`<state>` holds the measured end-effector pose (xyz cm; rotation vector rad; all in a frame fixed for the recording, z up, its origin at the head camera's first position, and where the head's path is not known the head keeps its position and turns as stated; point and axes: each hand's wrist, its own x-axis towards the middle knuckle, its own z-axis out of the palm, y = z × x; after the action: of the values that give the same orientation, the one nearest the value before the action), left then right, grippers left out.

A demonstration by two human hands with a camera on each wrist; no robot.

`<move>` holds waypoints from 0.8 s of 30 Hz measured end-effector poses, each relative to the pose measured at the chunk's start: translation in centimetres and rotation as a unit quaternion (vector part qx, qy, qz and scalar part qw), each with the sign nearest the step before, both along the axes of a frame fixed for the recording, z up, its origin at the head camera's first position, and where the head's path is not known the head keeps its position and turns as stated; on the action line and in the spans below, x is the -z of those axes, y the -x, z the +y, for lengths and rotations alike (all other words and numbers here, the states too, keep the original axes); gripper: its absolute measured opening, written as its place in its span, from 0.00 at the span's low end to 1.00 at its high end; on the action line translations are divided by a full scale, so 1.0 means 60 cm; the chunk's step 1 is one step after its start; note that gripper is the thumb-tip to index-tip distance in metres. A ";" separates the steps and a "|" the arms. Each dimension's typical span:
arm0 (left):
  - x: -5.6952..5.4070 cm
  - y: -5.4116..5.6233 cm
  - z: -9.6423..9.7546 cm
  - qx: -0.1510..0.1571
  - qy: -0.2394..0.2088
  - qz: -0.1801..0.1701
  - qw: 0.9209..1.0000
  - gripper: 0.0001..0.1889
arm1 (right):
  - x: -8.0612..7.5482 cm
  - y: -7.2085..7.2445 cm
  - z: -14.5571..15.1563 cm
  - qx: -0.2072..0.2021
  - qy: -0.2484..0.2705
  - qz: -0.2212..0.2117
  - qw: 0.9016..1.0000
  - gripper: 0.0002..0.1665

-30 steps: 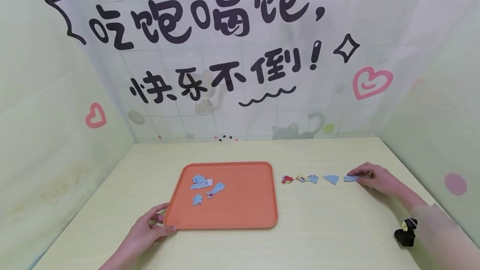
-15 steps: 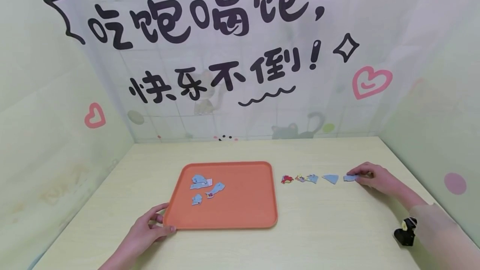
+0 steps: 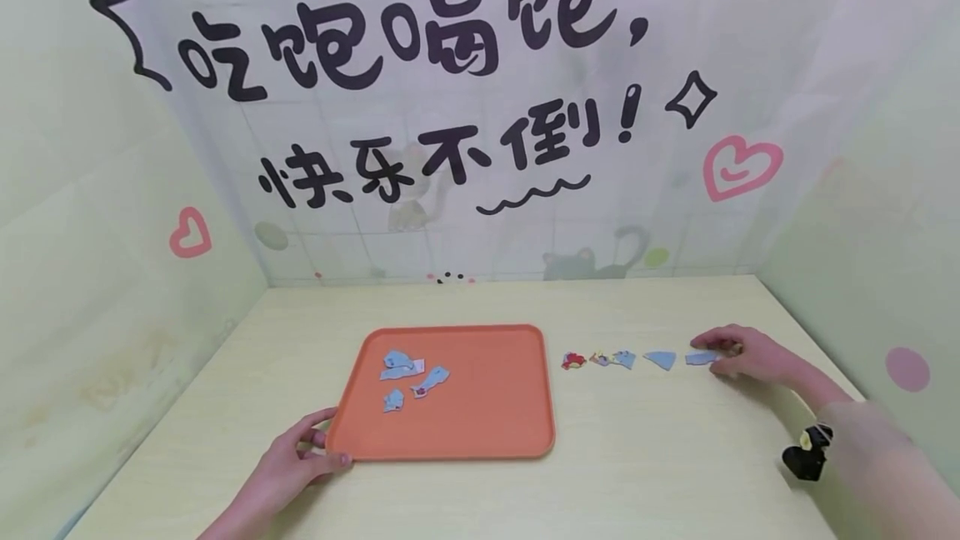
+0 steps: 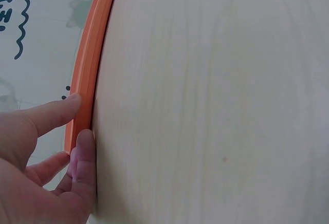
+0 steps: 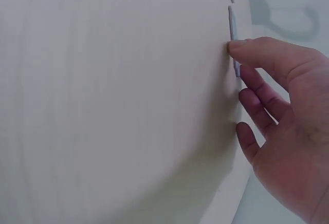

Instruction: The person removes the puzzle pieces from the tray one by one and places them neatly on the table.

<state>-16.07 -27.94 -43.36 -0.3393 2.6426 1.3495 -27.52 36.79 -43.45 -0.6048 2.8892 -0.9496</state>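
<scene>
My left hand (image 3: 296, 452) grips the near left corner of an orange tray (image 3: 487, 432), thumb on the rim and fingers at its side. In the left wrist view the thumb and fingers sit around the tray's edge (image 4: 90, 54). Several light-blue, irregular puzzle pieces (image 3: 431, 382) lie on the tray's left half. My right hand (image 3: 753, 357) is at the right end of a row on the table, its thumb and fingers parted around a flat blue puzzle piece (image 3: 699, 357). The right wrist view shows the thumb at the edge of that piece (image 5: 232, 23).
Left along the row lie a blue triangular piece (image 3: 661, 359), a blue patterned piece (image 3: 624, 358), a yellowish piece (image 3: 601, 358) and a red one (image 3: 573, 361). A small black object (image 3: 806, 458) shows beside the right sleeve. Printed walls stand around the table (image 3: 637, 473).
My right hand's fingers have spread from the end piece, which stays flat on the table. The black object beside the right sleeve has shifted slightly. The left hand and tray stay put.
</scene>
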 end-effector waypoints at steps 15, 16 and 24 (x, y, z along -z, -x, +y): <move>0.002 -0.003 -0.002 -0.002 0.003 0.006 1.000 0.43 | -0.056 0.037 -0.075 -0.032 -0.025 0.010 0.999 0.27; 0.002 -0.002 -0.002 -0.003 0.002 0.005 1.000 0.43 | -0.060 0.040 -0.084 -0.039 -0.021 0.012 0.999 0.27; 0.004 -0.003 -0.002 -0.006 -0.003 0.009 1.000 0.43 | -0.080 0.064 -0.164 -0.073 -0.002 0.014 0.997 0.27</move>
<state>-15.91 -28.06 -43.60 -0.3454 2.6541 1.3700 -31.36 26.98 -38.64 -0.8211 2.8222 -0.9235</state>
